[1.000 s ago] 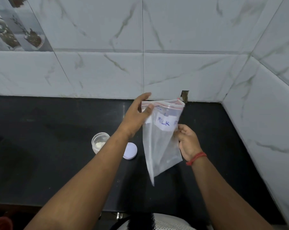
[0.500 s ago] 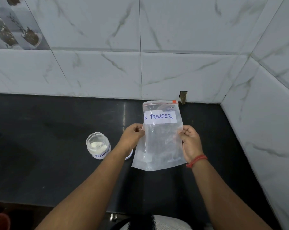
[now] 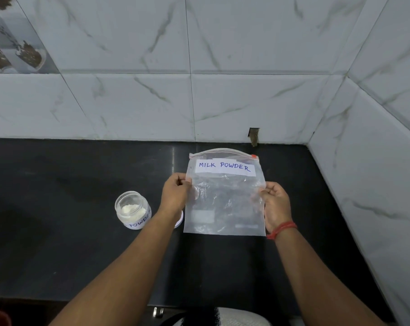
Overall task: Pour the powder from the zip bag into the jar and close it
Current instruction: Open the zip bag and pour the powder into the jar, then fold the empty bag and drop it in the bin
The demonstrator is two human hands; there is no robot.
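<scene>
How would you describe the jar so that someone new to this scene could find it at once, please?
On the black countertop, look just left of the left hand, which holds the clear zip bag along with the right hand. The jar is small, clear and open, with white powder inside and a handwritten label, unlike the nearly empty bag.

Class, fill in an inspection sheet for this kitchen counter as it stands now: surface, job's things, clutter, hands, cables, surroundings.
Surface: black counter, no spills seen.
Job's things: bag labelled MILK POWDER, held upright, looks empty; open jar holds white powder; lid beside it, mostly hidden by the left forearm.
Clutter: nothing seen.
Hands: left hand and right hand each grip a bag side.
Cables: nothing seen.
Surroundings: marble-look wall tiles.
</scene>
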